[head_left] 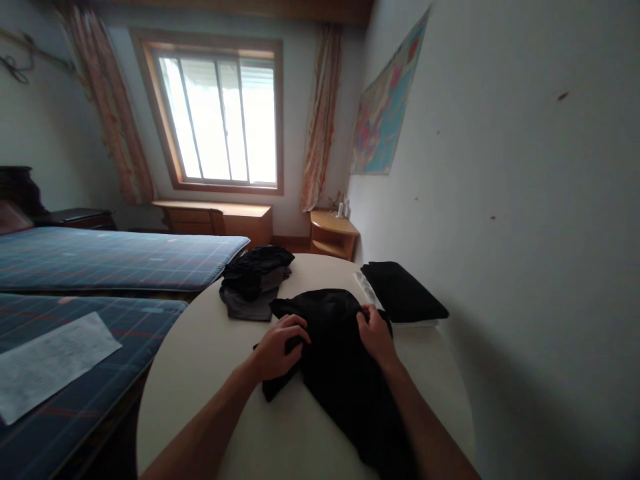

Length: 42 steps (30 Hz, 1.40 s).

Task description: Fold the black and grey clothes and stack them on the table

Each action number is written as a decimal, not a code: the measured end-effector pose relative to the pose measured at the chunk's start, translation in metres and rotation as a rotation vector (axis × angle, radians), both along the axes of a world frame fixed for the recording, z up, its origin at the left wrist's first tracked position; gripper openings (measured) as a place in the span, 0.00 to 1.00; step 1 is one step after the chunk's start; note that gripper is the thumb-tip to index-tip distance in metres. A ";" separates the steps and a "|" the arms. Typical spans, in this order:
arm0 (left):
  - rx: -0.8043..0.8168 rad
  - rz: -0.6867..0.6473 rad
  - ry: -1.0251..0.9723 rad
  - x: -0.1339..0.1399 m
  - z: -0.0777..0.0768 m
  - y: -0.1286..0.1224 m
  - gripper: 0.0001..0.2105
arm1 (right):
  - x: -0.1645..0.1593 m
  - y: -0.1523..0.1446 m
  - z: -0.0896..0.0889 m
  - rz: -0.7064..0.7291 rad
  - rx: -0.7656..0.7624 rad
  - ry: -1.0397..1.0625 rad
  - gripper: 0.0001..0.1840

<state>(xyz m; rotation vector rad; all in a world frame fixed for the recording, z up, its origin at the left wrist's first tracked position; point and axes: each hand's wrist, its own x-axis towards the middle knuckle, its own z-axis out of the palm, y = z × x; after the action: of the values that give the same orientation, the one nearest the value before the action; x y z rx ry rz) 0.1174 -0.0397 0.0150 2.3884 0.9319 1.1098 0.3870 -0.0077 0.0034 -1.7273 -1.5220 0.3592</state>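
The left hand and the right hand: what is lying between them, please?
In the head view, black cloth lies between the left hand and the right hand; both hands touch it.

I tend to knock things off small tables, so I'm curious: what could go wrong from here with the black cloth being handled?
The lower end of the black cloth runs out of the picture toward the person, so it might drag or slip down. The dark pile of cloth sits by the far left rim of the round table; a wide sweep could push it off. The right hand is close to the folded black stack and may bump it.
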 end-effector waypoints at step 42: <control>-0.010 0.111 -0.044 0.031 -0.017 -0.017 0.43 | -0.008 -0.011 0.016 0.037 0.266 0.043 0.19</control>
<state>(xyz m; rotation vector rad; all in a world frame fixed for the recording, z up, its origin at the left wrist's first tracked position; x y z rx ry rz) 0.1487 -0.0567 -0.0024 2.3187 1.0633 1.1895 0.3787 -0.0189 0.0194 -1.4764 -1.4987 0.2001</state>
